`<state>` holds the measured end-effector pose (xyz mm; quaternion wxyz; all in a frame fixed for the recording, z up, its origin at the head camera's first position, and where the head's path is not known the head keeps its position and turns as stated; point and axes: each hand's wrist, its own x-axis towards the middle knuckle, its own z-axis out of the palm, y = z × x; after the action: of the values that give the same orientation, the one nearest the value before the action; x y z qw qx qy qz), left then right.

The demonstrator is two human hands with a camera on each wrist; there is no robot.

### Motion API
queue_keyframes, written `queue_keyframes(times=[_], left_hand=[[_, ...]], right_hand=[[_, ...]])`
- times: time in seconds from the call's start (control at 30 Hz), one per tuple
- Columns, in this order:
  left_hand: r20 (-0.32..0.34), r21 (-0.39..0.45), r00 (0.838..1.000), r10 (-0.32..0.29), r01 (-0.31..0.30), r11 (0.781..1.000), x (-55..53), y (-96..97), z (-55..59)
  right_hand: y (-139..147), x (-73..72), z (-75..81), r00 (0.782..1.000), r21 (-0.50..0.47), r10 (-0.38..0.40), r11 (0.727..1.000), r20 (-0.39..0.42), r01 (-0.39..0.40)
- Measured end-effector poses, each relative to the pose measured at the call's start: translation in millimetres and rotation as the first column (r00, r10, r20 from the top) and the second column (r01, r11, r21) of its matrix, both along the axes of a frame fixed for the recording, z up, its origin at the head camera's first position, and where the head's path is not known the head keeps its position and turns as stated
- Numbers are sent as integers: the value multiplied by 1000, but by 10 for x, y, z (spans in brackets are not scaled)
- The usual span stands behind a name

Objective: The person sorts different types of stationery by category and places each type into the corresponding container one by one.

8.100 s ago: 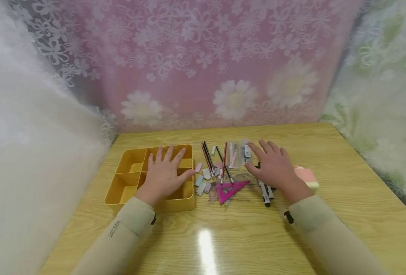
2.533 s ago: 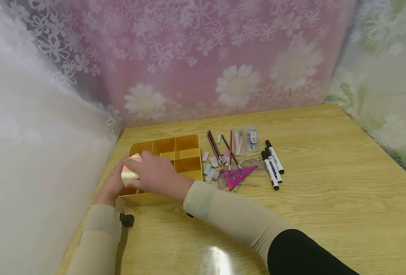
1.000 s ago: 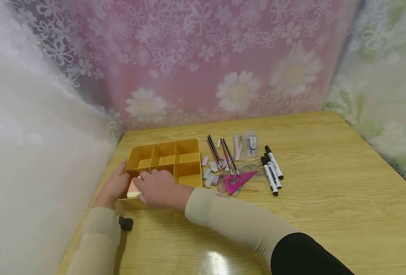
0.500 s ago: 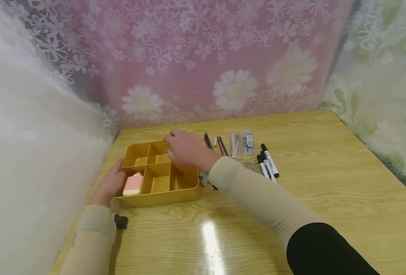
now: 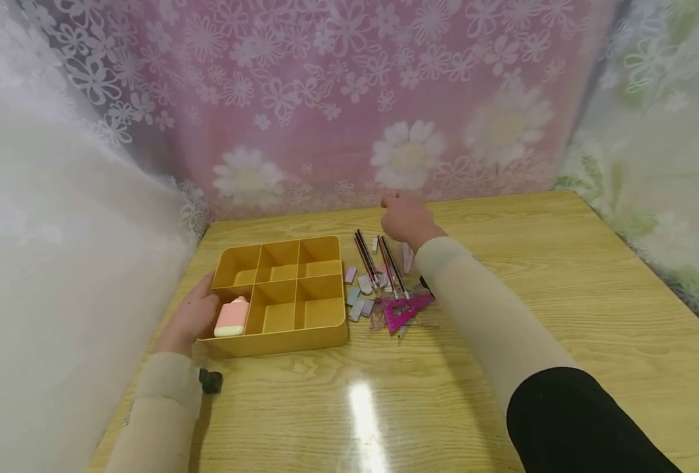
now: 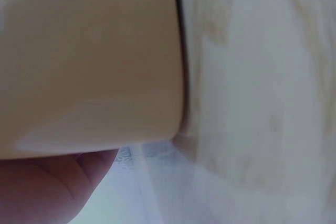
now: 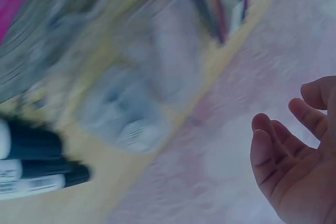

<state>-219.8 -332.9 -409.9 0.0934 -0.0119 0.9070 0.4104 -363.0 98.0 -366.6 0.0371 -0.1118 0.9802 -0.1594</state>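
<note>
In the head view my left hand (image 5: pixel 192 315) holds the left wall of a yellow divided box (image 5: pixel 272 343); its wall fills much of the left wrist view. A pink-and-cream bottle-shaped item (image 5: pixel 232 317) lies in the box's front left compartment. My right hand (image 5: pixel 407 221) hovers at the back of the table, fingers loosely bent and holding nothing. Below it, in the right wrist view, lie a clear plastic case (image 7: pixel 126 111) and black-capped markers (image 7: pixel 37 171). In the head view, the hand and sleeve hide most of these.
Right of the box lie several pencils (image 5: pixel 366 256), small erasers (image 5: pixel 357 309) and a magenta set square (image 5: pixel 405 311) on clear rulers. A compass case (image 5: pixel 406 258) shows partly beside the right hand. A floral curtain (image 5: pixel 326 131) hangs behind the table (image 5: pixel 302 394).
The right hand has let go of the pink bottle-shaped item in the front left compartment. It has then moved right, over the box, to above the clear cases. The left hand has stayed.
</note>
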Motion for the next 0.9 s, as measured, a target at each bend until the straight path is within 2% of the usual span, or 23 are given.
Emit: queue_keyframes(times=[0.1,0.23,0.43,0.57,0.73,0.9], left_hand=[[4,-33,1000,5,-5,999,0,-5,-1],[-5,-16,1000,-1,1,1000,-1,-8,-8],[-9,3,1000,1,-1,1000,1,-1,-2],[-11,-5,1000,7,-7,1000,-7,-4,-6],[-4,-17,1000,16,-17,1000,-8,-6,-10],[12,14,1000,20,-21,1000,-1,20,-6]], right_hand=[[204,-48,-103,999,-3,-47,999,22,47],[371,-42,-193,995,11,-75,997,61,75],[550,-6,-276,994,75,-97,993,55,92],[649,12,-325,991,85,-110,991,81,103],[712,13,-374,978,97,-132,988,160,117],[744,-17,-429,969,63,-161,986,186,152]])
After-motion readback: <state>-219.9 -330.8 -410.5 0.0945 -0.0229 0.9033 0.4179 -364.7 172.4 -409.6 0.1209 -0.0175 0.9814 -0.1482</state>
